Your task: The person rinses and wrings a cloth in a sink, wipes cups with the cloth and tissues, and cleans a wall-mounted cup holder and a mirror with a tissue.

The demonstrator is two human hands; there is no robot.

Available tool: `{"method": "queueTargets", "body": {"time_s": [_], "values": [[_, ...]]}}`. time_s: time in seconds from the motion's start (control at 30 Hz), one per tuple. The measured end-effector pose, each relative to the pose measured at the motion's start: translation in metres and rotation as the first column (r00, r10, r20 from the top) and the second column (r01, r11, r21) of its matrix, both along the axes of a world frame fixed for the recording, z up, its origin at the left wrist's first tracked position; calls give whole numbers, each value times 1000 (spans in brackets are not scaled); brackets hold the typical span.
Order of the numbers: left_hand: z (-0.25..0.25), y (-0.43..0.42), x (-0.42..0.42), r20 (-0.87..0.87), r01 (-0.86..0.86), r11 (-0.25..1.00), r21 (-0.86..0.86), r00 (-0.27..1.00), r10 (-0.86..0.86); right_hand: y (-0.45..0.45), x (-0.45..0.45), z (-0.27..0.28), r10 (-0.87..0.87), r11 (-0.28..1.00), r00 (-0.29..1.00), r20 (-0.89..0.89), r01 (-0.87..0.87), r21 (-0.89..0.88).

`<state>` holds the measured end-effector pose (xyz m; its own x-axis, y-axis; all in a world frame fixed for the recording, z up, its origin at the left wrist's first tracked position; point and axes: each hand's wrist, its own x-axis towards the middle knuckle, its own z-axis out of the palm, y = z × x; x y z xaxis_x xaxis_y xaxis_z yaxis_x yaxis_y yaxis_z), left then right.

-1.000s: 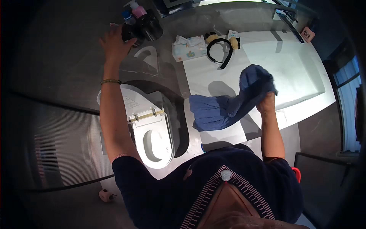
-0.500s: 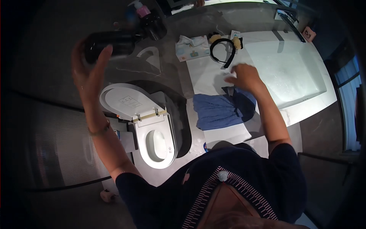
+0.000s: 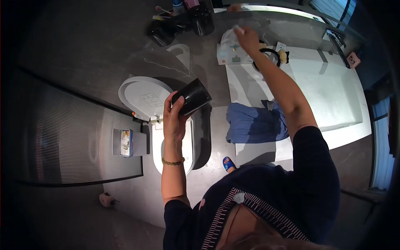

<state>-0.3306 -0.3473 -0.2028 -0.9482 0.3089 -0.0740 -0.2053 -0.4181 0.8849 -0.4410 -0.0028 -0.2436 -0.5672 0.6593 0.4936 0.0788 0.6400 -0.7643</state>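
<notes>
Left hand (image 3: 175,116) was clasped around one end of a tilted black cup (image 3: 193,97) just left of the frame's centre, its forearm nearly vertical above the lower middle. Bent slightly at the elbow, the other arm reached toward the upper middle, where the right hand (image 3: 249,41) had its fingertips pinched on a white tissue (image 3: 228,38) at the tissue pack (image 3: 235,57).

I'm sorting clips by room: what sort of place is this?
Almost certainly a bathroom: it has a toilet with its lid raised and a white counter with a sunken washbasin.
</notes>
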Motion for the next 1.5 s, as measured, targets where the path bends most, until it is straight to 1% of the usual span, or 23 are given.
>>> {"method": "queueTargets", "body": {"time_s": [0.07,0.1,0.17,0.23,0.27,0.33,0.4,0.43,0.5,0.53,0.57,0.67,0.73,0.77,0.83,0.87,0.97,1.1,1.17,1.2,1.33,1.37,1.5], "values": [[-4,1,-1,24,28,999,23,999,-29,8,13,21,76,969,983,-170,-113,-218],[-5,4,-4,36,56,997,43,998,-58,9,24,36,68,972,983,-169,-103,-212],[-8,9,-7,61,124,989,81,990,-129,4,54,58,72,860,909,-410,-265,-437],[-10,17,-8,66,156,982,107,984,-163,12,79,65,101,819,885,-455,-333,-467],[-11,23,-9,69,171,977,127,981,-181,11,97,70,68,833,889,-452,-301,-465],[-12,45,-11,74,236,957,168,965,-251,3,141,81,146,796,896,-420,-358,-488],[-13,60,-6,16,341,927,158,938,-347,5,178,74,193,787,881,-433,-402,-468],[-14,69,-4,19,403,902,158,912,-411,6,198,70,131,811,893,-430,-346,-471],[-17,82,3,25,483,857,179,869,-495,7,233,60,159,692,859,-487,-449,-566],[-17,89,7,29,519,836,177,846,-532,15,248,54,119,708,866,-485,-416,-570],[-17,95,10,40,542,823,168,831,-555,25,264,47,49,664,896,-442,-360,-655],[-12,113,19,66,583,799,149,800,-596,59,309,35,-111,471,951,-289,-206,-858],[-10,128,28,59,592,793,140,795,-604,88,333,34,-317,369,926,-208,-81,-926],[-9,136,31,55,586,800,131,801,-596,104,343,37,-324,372,922,-213,-83,-925],[-8,155,39,42,564,818,113,820,-571,137,360,44,-448,350,894,-32,142,-926],[-8,166,41,42,562,819,116,821,-569,158,364,42,-445,353,895,-32,142,-925],[-10,207,57,23,531,833,155,841,-540,235,368,8,-448,355,882,-143,29,-934],[-8,265,84,18,513,841,173,852,-524,312,361,-24,-449,303,860,-243,-109,-947],[-10,292,99,18,510,833,216,851,-526,336,343,-16,-468,196,832,-298,-231,-953],[-10,300,106,20,495,843,213,860,-510,347,338,-14,-455,188,840,-296,-234,-954],[-5,318,130,24,440,881,175,892,-451,373,321,-11,-441,38,716,-541,-587,-809],[-3,323,134,24,428,888,169,899,-438,376,322,-14,-434,26,721,-540,-589,-807],[3,334,145,52,355,927,125,930,-363,365,341,-34,-384,-25,639,-666,-729,-684]]}}
